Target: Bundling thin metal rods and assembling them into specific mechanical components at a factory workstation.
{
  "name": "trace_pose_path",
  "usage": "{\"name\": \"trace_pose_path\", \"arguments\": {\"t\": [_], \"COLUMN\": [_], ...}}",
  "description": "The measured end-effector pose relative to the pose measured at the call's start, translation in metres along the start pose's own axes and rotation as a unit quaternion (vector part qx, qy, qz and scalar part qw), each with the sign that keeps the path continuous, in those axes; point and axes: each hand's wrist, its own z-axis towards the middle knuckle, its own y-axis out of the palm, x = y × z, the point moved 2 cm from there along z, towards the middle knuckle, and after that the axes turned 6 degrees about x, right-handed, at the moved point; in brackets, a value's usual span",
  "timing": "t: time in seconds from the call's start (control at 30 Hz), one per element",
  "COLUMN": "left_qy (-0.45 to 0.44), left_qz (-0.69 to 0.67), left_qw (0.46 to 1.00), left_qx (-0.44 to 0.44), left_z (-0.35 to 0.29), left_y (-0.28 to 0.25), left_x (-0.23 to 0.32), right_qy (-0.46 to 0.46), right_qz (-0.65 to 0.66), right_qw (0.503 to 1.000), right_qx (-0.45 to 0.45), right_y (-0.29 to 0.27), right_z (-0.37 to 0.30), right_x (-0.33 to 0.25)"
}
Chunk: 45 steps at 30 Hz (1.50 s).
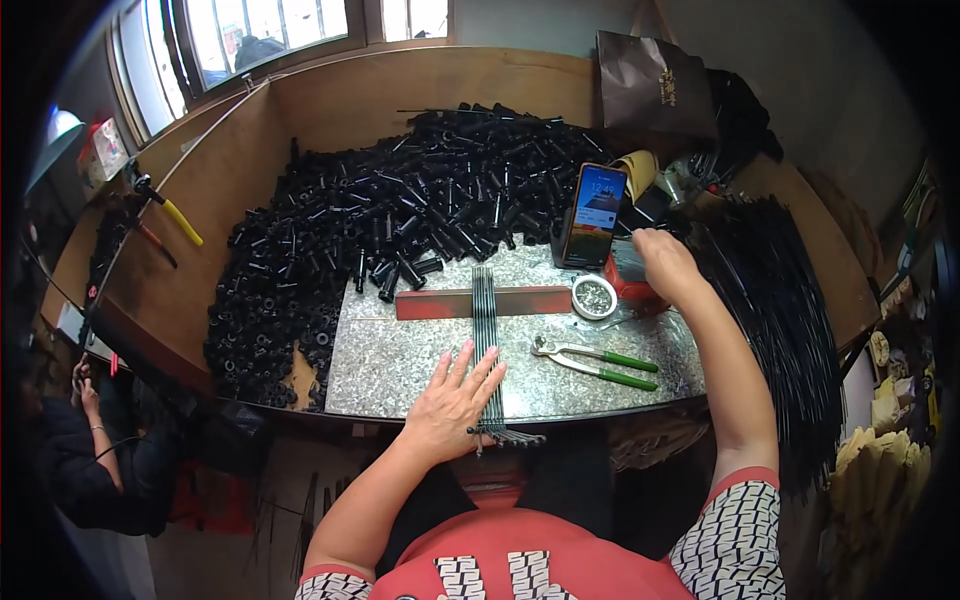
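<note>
My left hand lies with fingers spread on a row of thin dark metal rods. Their hooked near ends jut past the table's front edge. Across the rods' far part runs a long red-and-dark bar; the rods rest over it. My right hand is curled just right of an upright phone, above a red object; what its fingers hold, if anything, is hidden. A small white round dish of tiny metal pieces stands nearby. Pincers with green handles lie on the speckled stone slab.
A large heap of black tubular parts fills the back and left of the wooden-walled table. Long black rods lie at the right. Behind stands a brown paper bag. Another person's hand shows at far left.
</note>
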Motion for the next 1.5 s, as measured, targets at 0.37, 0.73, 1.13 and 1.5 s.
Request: {"name": "trace_pose_path", "arguments": {"t": [0.37,0.73,1.13,1.5], "left_qy": [0.027,0.014,0.004,0.006], "left_qz": [0.033,-0.016,-0.013,-0.023], "left_qw": [0.998,0.998,0.999,0.999], "left_qx": [0.051,0.051,0.045,0.04], "left_z": [-0.002,0.003,0.001,0.0], "left_y": [0.007,-0.003,-0.001,0.001], "left_x": [-0.002,0.003,0.002,0.0], "right_qy": [-0.172,-0.196,-0.189,-0.124], "right_qz": [0.167,0.135,0.133,0.22], "right_qw": [0.97,0.97,0.972,0.965], "right_qx": [0.033,0.057,0.032,0.07], "right_y": [0.04,0.054,0.056,0.062], "right_z": [0.022,0.025,0.027,0.034], "right_x": [-0.128,-0.138,-0.139,-0.126]}}
